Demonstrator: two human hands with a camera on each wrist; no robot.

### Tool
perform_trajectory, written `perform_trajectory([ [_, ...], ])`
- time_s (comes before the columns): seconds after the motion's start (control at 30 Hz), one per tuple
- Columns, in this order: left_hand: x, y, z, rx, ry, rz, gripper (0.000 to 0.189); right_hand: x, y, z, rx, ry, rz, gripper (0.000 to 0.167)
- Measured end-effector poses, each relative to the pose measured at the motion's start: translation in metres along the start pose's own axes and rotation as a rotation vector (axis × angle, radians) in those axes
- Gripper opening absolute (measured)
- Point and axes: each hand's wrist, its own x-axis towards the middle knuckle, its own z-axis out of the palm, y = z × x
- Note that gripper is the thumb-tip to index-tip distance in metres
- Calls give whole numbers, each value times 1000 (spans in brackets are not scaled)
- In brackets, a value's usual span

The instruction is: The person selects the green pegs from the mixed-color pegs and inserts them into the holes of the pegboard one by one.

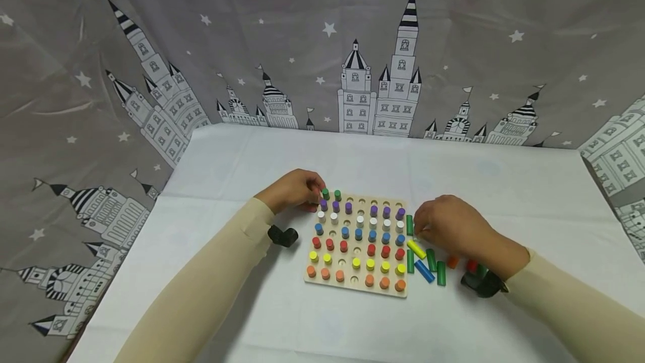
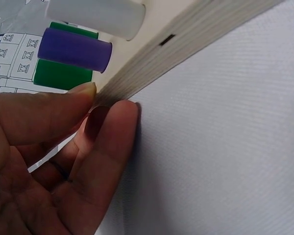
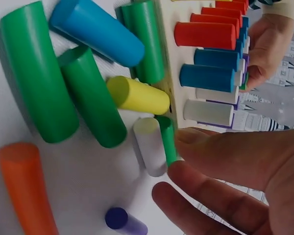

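Observation:
A wooden pegboard (image 1: 373, 291) lies on the white cloth, bearing rows of coloured pegs. Its far row has two green pegs (image 1: 337, 195) at the left and several bare holes (image 1: 374, 202). At the far left corner my left hand (image 1: 297, 190) holds the board's edge; the left wrist view shows thumb and fingertips at its side (image 2: 152, 58). My right hand (image 1: 453, 227) hovers by the board's right side, fingers bent and thumb apart from them. In the right wrist view its fingertips are near a loose white peg (image 3: 151, 147) and a green peg (image 3: 166, 139).
Loose pegs lie right of the board: a yellow peg (image 1: 416, 249), a blue peg (image 1: 424, 271), several green ones (image 1: 441, 273), an orange peg (image 1: 453, 262) and a red peg (image 1: 471, 266). A purple peg (image 3: 127, 223) lies below. A castle-printed grey curtain (image 1: 282, 27) hangs behind.

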Motion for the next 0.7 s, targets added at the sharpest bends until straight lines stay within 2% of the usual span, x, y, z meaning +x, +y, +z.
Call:
perform_trajectory([
  [0.27,1,-1,0,-14,-9,16,26,4,-3,7,21,16,71,5],
  [0.6,0,-1,-1,0,0,17,26,10,-5,13,30,39,115,11],
  [0.7,1,-2,0,-1,-3,15,26,11,-6,16,19,41,145,17],
])
